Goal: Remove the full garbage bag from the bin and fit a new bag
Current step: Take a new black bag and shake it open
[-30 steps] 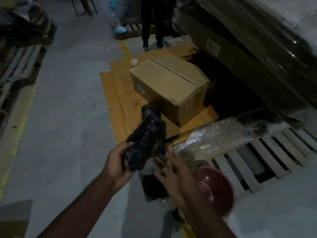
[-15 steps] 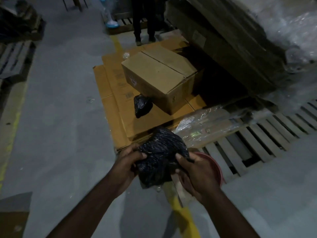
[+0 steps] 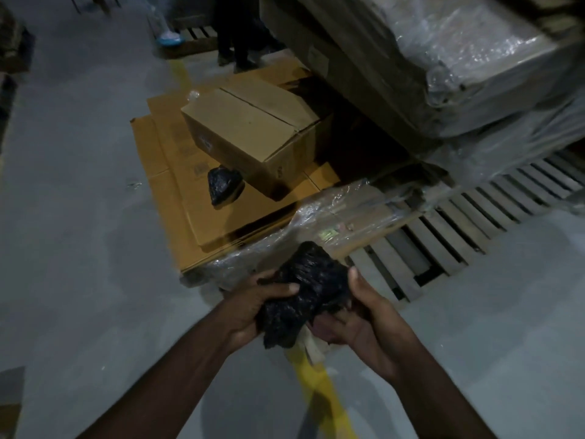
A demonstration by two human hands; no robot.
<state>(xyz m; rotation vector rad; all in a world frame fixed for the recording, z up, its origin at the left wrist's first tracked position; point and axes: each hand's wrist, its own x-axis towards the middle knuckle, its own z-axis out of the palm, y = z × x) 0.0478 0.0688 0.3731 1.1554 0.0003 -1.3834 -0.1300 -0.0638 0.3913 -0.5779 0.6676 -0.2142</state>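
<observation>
Warehouse floor (image 3: 79, 217), dim; flattened cardboard (image 3: 177, 198) at twelve o'clock. Item: crumpled black bag (image 3: 304, 296), held before me. My left hand (image 3: 253, 307) grips its nine o'clock side; my right hand (image 3: 359, 315), free a second ago, now grips three o'clock. Unfolding likely next.

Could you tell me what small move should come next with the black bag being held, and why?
Probably unfurl the black bag: the left hand and right hand both grip it, and it is a crumpled wad; drawing them apart should open it.
</observation>
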